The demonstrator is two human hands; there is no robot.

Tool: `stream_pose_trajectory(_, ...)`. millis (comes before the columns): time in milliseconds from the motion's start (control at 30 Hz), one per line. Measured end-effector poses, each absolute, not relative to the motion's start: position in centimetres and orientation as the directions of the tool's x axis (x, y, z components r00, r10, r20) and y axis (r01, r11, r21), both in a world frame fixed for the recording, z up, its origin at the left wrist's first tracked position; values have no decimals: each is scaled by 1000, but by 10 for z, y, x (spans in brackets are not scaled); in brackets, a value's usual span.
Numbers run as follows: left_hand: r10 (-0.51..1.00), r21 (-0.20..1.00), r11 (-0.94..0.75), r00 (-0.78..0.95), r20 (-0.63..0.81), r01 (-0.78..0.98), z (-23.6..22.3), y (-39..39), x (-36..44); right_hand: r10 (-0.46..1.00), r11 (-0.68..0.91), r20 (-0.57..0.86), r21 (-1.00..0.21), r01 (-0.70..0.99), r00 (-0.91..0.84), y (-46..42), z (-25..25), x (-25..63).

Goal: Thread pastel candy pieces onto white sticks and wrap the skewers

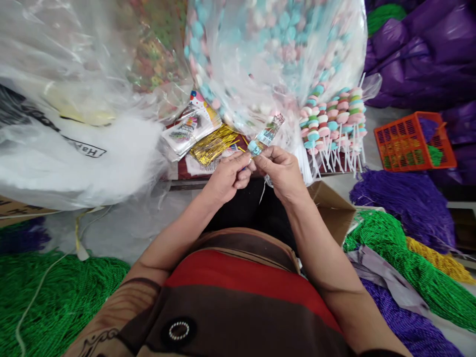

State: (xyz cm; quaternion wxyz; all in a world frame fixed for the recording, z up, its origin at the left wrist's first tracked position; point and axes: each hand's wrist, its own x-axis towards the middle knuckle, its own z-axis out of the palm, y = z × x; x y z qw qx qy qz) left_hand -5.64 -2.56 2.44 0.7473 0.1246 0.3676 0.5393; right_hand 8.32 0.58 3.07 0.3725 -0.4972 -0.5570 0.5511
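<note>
A small clear printed candy bag (268, 133) with pale blue sweets inside points away from me over the table's front edge. Its lower end is pinched between the fingers of my left hand (232, 174) and my right hand (284, 171), which almost meet. My fingers cover whatever lies at the bag's neck. Just beyond my left hand lie a bundle of gold twist ties (213, 145) and a stack of flat printed bags (186, 133). Right of my right hand are piled marshmallow skewers (336, 119) on white sticks, in pink, blue, green and white.
Big clear sacks of marshmallows (256, 54) rise behind the table, with a white plastic sack (111, 168) at left. An orange basket (416, 144) stands at right. Green bead strands (63, 297) and purple strands (405, 203) are heaped below. A cardboard box (332, 210) sits by my right arm.
</note>
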Motion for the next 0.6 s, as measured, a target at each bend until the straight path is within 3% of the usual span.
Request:
stream_pose_trajectory(200,733,453,680,521,-437,-576,27,-29,-62,888,-131,-144,-990,60,-436,9,33,104)
stream_pose_trajectory(300,709,424,705,555,-436,-568,32,-28,-57,863,-142,-150,-988,53,-482,9,31,108)
stream_pose_trajectory(467,826,492,544,332,-455,-680,35,-29,-41,963,-98,-102,-995,30,-248,8,20,99)
stream_pose_trajectory(600,913,595,303,47,-406,-745,31,-30,-31,995,54,36,-978,202,-90,3,23,89)
